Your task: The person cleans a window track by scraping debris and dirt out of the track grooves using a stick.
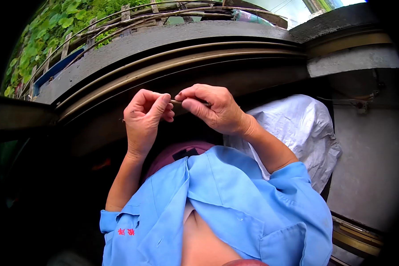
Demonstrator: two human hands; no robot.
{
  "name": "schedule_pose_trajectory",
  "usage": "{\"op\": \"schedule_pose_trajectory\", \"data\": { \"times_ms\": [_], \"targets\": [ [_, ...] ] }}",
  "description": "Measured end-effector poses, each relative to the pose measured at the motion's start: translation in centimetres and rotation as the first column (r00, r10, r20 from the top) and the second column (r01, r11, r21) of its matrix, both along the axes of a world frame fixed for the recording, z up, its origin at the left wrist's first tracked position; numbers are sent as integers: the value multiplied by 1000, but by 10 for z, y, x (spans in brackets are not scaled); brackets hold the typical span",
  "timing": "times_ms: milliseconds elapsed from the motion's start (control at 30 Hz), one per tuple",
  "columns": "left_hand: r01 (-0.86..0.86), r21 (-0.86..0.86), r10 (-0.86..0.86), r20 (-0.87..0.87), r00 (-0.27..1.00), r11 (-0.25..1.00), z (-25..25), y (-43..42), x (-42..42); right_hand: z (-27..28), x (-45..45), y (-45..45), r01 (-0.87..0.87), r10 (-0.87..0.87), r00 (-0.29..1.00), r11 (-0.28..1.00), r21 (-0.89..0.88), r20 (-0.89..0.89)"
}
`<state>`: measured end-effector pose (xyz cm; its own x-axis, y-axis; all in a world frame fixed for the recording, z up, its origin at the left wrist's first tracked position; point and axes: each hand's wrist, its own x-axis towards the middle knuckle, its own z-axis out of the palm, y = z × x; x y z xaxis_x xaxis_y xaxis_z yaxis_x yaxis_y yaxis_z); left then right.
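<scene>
In front of the window frame, my left hand (142, 116) and my right hand (215, 108) are raised close together. A short, thin, brownish stick-like piece (176, 102) spans the gap between my fingertips. The thumb and index finger of my left hand pinch one end. My right thumb and fingers close on the other end, and a dark bit of it shows past the right thumb. What exactly the piece is, I cannot make out. Below the hands are my blue shirt (226, 190) and purple trousers (175, 155).
A window track (181, 55) and grey concrete sill (164, 37) run across ahead of me. Outside stand a wooden fence (126, 17) and green leaves (53, 22). A white woven sack (301, 128) lies at my right, beside a grey wall panel (368, 155).
</scene>
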<state>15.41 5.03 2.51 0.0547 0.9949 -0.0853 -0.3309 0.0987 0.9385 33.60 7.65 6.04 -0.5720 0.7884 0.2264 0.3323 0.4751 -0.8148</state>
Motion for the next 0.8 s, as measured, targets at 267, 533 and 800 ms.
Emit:
{"op": "schedule_pose_trajectory", "data": {
  "times_ms": [267,533,800],
  "targets": [
    [-59,685,678,-700,226,727,-13,-3,-103,37,195,53,597,-658,690,753,277,300],
    [-168,720,689,-694,-210,674,-41,-18,-159,60,363,99,617,-724,-40,524,587,688],
    [-232,661,579,-743,-336,713,-44,-27,-172,50,387,155,538,-557,-153,647,541,817]
  ]
}}
